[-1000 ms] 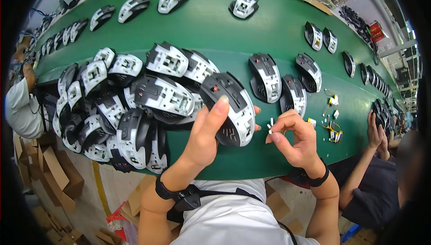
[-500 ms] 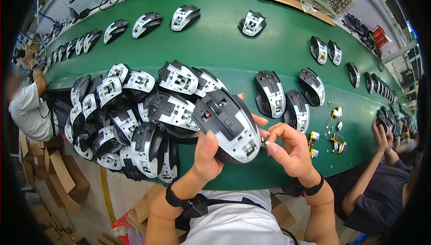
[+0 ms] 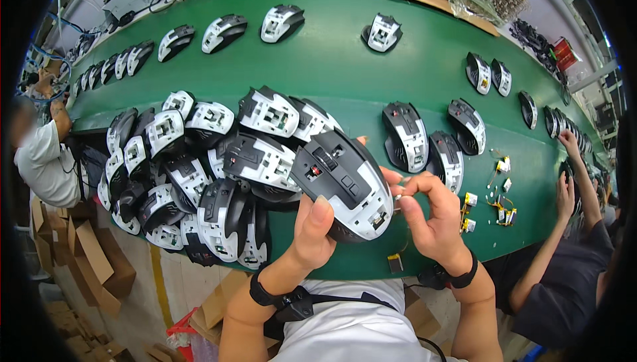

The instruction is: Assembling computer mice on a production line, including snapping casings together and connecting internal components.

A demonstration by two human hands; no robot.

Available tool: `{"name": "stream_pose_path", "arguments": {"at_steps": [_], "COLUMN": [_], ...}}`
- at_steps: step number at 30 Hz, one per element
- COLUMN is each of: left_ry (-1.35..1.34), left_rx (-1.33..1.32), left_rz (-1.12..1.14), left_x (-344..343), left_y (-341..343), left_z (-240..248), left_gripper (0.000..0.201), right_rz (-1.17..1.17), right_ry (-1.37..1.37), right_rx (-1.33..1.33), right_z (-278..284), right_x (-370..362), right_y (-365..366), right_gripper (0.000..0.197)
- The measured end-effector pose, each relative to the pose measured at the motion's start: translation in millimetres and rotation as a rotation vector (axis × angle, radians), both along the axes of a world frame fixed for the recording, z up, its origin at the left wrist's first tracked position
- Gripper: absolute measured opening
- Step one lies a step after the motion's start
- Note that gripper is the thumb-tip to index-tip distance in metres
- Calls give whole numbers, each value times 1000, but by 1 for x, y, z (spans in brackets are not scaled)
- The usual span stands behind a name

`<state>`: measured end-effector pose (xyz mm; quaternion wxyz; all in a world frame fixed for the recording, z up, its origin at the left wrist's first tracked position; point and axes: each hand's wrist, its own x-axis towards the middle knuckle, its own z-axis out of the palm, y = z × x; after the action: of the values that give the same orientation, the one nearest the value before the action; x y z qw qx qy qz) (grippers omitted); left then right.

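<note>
My left hand [image 3: 314,232] is closed round a black and white computer mouse [image 3: 355,193], its top facing up and its open rear part towards me. At the mouse's right edge, my right hand [image 3: 431,219] pinches a small white connector [image 3: 397,197] between thumb and fingertips. A small battery [image 3: 395,263] with a yellow end sits below that hand, by the table's front edge. Thin wires seem to run up from it to the connector. Just right of my right hand stand several more half-covered mice [image 3: 406,138].
A heap of mice [image 3: 219,219] fills the left front of the green table [image 3: 332,63]. Several loose batteries [image 3: 506,216] with wires lie at right. More mice line the far side [image 3: 282,23]. A co-worker's hand [image 3: 569,142] reaches among mice at the right; another person sits at left.
The small battery has come into sight below my right hand. My fingers stay at the mouse's edge. The right-hand co-worker has raised one hand to the row of mice.
</note>
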<state>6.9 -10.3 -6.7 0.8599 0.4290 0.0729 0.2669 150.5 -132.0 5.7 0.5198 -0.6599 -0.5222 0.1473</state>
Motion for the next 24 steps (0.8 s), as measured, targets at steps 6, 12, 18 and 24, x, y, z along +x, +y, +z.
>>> {"name": "stream_pose_path", "arguments": {"at_steps": [6,12,18,24], "left_ry": [27,42,34,36], "left_rx": [39,60,-45,-172], "left_rz": [14,26,32,-16], "left_x": [-2,-1,0,2], "left_y": [-3,-2,1,3], "left_z": [7,3,4,-1], "left_gripper": [109,104,88,76], "right_rz": [-1,-129,-74,182], "right_ry": [38,-77,-139,-566], "right_rx": [-12,31,34,48], "right_z": [0,-5,10,43], "right_x": [-6,-4,-6,-9], "right_y": [-6,-3,-6,6], "right_gripper": [6,9,14,25]}}
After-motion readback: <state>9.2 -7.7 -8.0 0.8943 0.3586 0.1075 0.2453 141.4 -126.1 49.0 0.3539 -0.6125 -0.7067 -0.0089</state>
